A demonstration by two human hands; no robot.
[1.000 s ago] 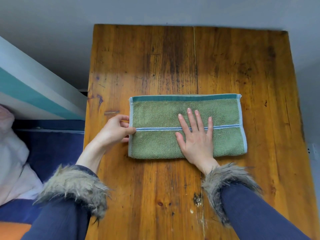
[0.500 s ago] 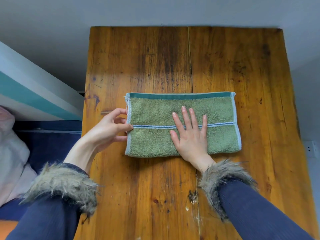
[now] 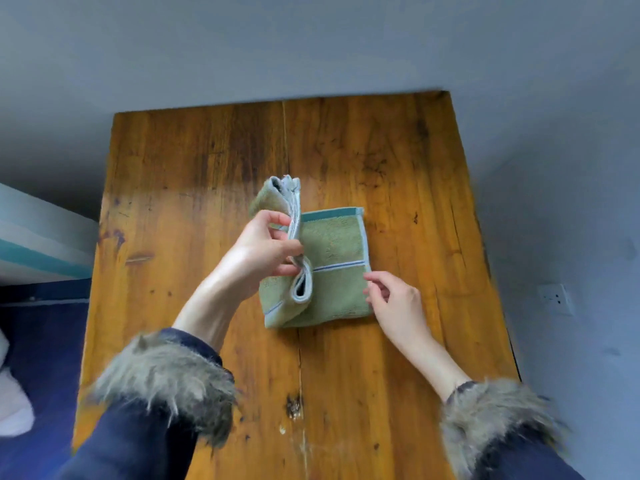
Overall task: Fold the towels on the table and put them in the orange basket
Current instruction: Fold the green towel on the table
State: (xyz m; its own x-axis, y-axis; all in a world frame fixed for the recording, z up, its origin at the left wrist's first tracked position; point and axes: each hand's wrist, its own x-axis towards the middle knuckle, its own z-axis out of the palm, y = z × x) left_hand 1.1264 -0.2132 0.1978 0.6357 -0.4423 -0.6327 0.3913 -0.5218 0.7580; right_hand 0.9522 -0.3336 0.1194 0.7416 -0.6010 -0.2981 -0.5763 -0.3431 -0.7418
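Observation:
A green towel (image 3: 334, 244) with a light blue border and a thin blue stripe lies in the middle of the wooden table (image 3: 207, 161). My left hand (image 3: 263, 251) grips the towel's left end, which is raised off the table and carried over the flat half. My right hand (image 3: 394, 303) is at the towel's right edge, its curled fingertips pinching the border near the stripe. No orange basket shows in this view.
Left of the table are a white and teal striped surface (image 3: 34, 251), dark blue bedding (image 3: 45, 341) and a white pillow (image 3: 10, 407). A wall socket (image 3: 554, 299) sits on the grey wall at the right.
My left hand has lifted the towel's left end and swung it rightward over the rest. My right hand slid off the towel's middle to its right edge.

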